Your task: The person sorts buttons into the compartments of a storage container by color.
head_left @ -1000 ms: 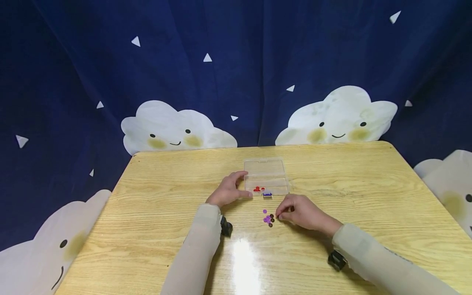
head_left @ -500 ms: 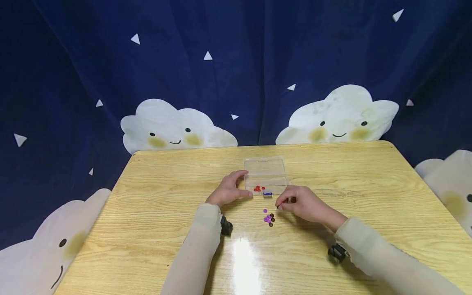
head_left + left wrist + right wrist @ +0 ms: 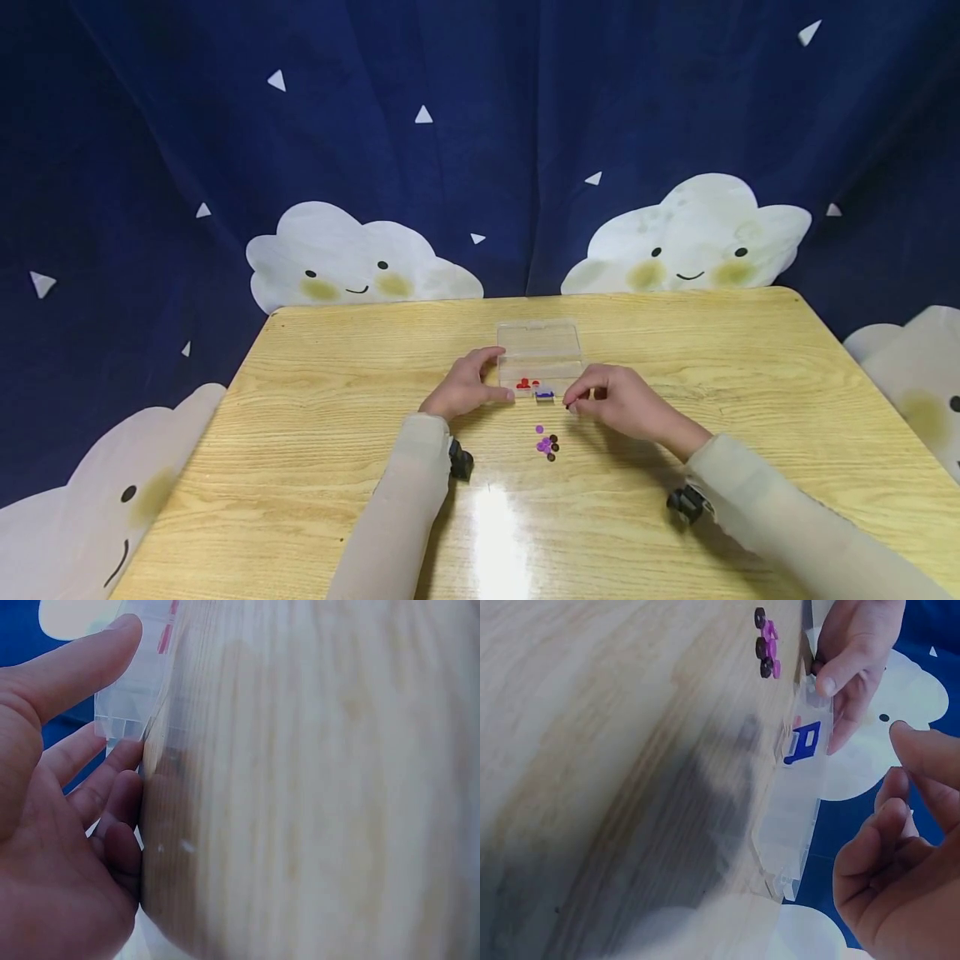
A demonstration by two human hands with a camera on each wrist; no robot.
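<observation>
A clear plastic box (image 3: 539,367) lies with its lid raised at the back, several red button-like pieces (image 3: 523,383) inside. At its left end my left hand (image 3: 467,386) steadies it, thumb at the front corner and fingers at the rear. My right hand (image 3: 615,402) is just off the box's front right corner, thumb and index fingertips pinching a small dark button-like piece (image 3: 568,406), mostly hidden. In the right wrist view the right hand's fingers hide it. On the table in front of the box are purple button-like pieces (image 3: 544,446) and dark brown ones (image 3: 555,447).
A blue-marked tab (image 3: 804,742) is on the box's front wall. The wooden table (image 3: 352,375) reaches back to a dark blue curtain (image 3: 495,125) with white clouds. Light glares on the table near its front (image 3: 498,542).
My right hand has lifted the dark piece from beside the pile and moved away from me, toward the box's front right corner. My left hand has stayed at the box.
</observation>
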